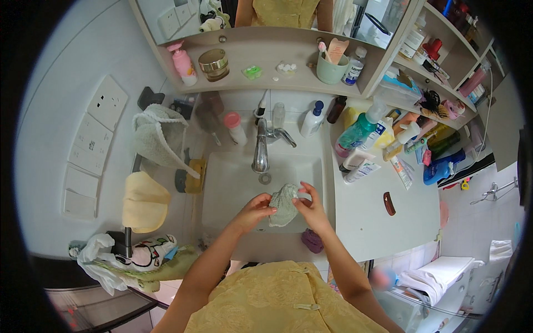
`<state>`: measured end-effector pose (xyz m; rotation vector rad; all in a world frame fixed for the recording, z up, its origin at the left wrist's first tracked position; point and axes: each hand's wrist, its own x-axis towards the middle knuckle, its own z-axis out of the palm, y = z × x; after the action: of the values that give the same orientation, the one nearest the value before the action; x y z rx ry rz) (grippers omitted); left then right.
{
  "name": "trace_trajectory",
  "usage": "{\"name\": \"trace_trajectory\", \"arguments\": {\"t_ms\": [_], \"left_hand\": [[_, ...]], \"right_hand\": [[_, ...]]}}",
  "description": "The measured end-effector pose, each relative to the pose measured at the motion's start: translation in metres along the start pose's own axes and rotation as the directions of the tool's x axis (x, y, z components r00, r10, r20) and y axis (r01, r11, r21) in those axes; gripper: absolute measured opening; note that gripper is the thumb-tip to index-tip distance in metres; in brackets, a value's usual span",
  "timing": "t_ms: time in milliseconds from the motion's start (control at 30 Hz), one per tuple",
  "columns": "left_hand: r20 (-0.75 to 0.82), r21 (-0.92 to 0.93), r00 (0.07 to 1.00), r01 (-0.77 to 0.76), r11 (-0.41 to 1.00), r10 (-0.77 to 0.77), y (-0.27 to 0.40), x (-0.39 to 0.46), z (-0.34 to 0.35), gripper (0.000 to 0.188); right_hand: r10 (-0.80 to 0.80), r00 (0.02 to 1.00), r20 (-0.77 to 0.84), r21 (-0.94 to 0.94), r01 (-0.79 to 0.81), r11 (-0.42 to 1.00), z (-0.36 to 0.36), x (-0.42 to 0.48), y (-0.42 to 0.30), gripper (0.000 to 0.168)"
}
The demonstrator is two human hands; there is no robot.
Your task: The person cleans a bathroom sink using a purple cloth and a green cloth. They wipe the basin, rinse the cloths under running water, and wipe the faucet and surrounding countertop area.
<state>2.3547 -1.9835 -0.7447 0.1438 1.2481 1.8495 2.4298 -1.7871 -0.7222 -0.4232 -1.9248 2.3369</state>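
Note:
Over the front part of a white washbasin (pixel 227 183), a small grey-green cloth (pixel 285 208) is bunched up between my two hands. My left hand (pixel 255 211) pinches its left edge between thumb and fingers. On the other side, my right hand (pixel 310 204) grips the upper right edge with the thumb, its other fingers spread. Behind the cloth stands a chrome faucet (pixel 260 154), and no running water shows beneath it. A dark purple cloth (pixel 312 241) lies crumpled on the basin's front rim, just below my right wrist.
Bottles and tubes, among them a green pump bottle (pixel 359 131), crowd the right counter (pixel 358 220). A brown comb (pixel 389 203) lies there too. A grey-green towel (pixel 160 133) and a yellow cloth (pixel 145 202) hang at the left wall. A mirror-cabinet shelf (pixel 233 83) spans the back.

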Motion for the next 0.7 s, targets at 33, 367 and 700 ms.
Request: {"name": "trace_trajectory", "arguments": {"t_ms": [33,367,700], "left_hand": [[-0.002,0.009,1.000,-0.010,1.000,0.010,0.000,0.002,0.001,0.029],[-0.185,-0.019,0.971,-0.155,0.988,0.148,0.004,0.002,-0.001,0.020],[-0.160,-0.220,0.965,-0.239,0.946,0.207,0.006,0.008,-0.008,0.028]], "right_hand": [[0.010,1.000,0.011,0.015,-0.010,1.000,-0.008,0.005,0.012,0.035],[-0.049,0.977,-0.206,0.084,0.068,0.994,-0.006,0.002,0.023,0.017],[-0.010,0.994,-0.105,0.191,0.030,0.981,0.001,-0.017,0.009,0.023]]}}
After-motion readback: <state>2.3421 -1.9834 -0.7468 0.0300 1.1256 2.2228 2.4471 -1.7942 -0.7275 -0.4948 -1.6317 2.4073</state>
